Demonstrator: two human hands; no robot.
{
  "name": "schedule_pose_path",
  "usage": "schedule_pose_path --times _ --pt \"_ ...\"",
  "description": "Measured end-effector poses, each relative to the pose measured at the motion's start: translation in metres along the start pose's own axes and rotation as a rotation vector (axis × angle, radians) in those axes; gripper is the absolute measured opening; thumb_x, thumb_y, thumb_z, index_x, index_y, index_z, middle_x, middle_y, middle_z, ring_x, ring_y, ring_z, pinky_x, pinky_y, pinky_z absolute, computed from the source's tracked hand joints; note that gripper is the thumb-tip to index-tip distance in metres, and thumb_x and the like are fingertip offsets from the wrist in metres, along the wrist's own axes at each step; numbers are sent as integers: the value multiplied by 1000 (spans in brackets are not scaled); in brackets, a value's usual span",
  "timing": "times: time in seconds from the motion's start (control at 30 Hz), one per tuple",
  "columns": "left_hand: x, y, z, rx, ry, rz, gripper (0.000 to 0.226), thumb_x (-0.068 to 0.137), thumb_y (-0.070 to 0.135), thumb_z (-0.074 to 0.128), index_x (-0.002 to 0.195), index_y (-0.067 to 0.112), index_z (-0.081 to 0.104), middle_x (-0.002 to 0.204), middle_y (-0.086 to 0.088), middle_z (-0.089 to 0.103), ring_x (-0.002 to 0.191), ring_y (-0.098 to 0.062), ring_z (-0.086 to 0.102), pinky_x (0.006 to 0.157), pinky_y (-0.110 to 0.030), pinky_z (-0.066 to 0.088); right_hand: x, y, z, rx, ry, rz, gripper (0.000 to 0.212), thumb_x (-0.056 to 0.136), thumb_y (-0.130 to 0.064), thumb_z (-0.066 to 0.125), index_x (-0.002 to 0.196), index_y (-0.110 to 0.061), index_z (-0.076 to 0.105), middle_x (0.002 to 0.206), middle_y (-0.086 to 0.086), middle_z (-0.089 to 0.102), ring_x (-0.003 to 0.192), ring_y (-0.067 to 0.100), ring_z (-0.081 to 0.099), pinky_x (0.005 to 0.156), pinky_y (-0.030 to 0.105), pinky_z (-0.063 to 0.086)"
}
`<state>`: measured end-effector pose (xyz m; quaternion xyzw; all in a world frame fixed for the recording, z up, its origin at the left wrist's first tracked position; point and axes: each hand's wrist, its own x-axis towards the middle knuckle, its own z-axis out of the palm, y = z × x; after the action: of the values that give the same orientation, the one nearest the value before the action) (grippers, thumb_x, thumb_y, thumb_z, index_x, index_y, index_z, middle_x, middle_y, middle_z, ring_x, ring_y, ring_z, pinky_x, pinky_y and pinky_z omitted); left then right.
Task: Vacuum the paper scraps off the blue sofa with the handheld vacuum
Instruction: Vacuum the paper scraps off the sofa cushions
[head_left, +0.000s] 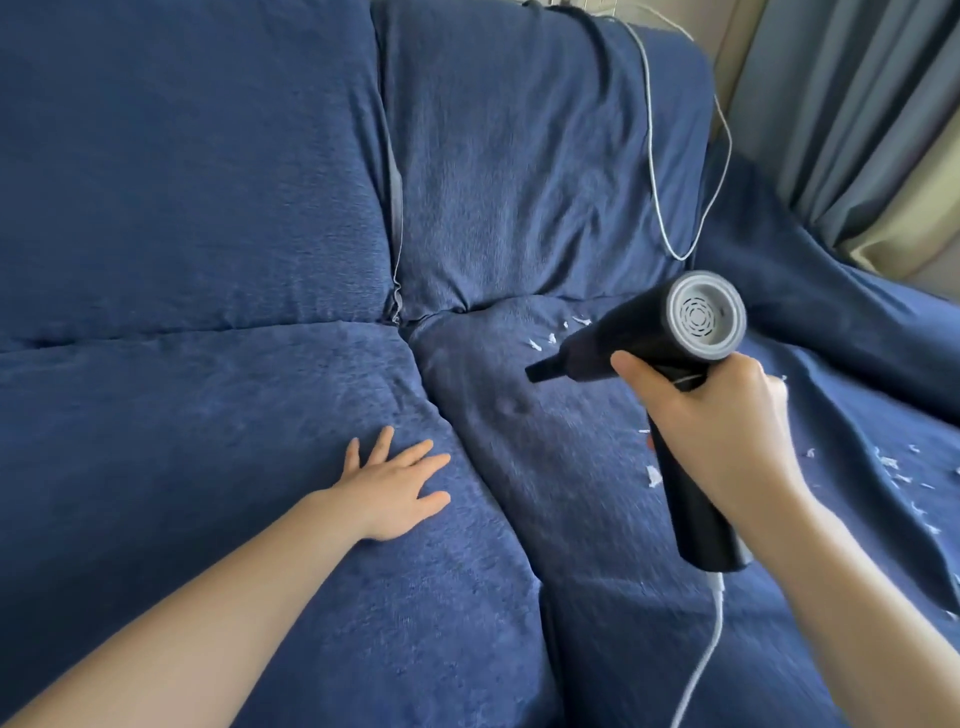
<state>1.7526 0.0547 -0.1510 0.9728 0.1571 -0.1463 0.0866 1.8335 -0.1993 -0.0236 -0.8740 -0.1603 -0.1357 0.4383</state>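
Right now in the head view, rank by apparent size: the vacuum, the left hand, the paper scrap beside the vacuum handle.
1. vacuum, though it sits nearer the camera
2. left hand, flat on the sofa
3. paper scrap, far smaller

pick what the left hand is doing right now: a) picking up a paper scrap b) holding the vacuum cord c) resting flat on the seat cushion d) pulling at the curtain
c: the left hand lies flat with fingers spread on the blue sofa seat cushion, holding nothing, while the right hand grips the handheld vacuum.
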Motion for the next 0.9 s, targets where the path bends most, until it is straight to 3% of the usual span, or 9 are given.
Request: schedule_pose_path --times 0.17,0.27,0.4,0.47,0.6,0.7,0.9 --pt "41 -23 -7 114 119 76 61 93 64 10 151 43 9 158 21 -3 145 -9 -17 117 -47 -13 51 16 55 -51 90 24 63 73 -73 61 86 -12 68 78 11 72 88 31 67 71 30 41" --pt "41 -35 3 106 275 122 76 79 65 -7 149 44 14 156 27 2 145 -3 -12 119 -40 -8 67 20 70 -63 106 19 58 75 -69 63 85 -12 68 75 8 71 86 28 66 65 29 39" --pt "42 -44 13 152 357 173 57 90 56 23 134 37 54 143 20 45 141 -10 31 112 -41 15 84 25 77 -133 126 4 65 71 -75 60 86 -12 68 78 12 72 96 32 65 76 32 45" --pt "42 -48 16 136 374 193 52 89 51 31 132 34 57 140 16 50 137 -14 39 111 -41 19 90 24 77 -148 126 -1 72 66 -81 53 85 -13 68 78 14 71 99 33 66 84 36 52" --pt "38 -48 18 133 433 192 53 88 49 32 132 33 58 140 14 51 136 -15 40 111 -41 21 81 21 81 -163 112 -2 57 72 -73 60 85 -18 63 79 7 71 95 28 64 75 30 43" --pt "36 -48 19 143 416 186 54 90 48 30 132 31 57 141 13 50 137 -17 39 111 -42 22 70 18 80 -182 93 -19 44 78 -67 65 83 -25 53 76 -2 58 84 21 48 72 27 34" --pt "26 -48 19 126 374 120 59 91 53 17 140 37 46 148 19 38 143 -12 26 117 -39 15 58 15 67 -175 78 -17 41 82 -62 69 86 -25 52 67 -12 46 86 18 46 74 27 37"
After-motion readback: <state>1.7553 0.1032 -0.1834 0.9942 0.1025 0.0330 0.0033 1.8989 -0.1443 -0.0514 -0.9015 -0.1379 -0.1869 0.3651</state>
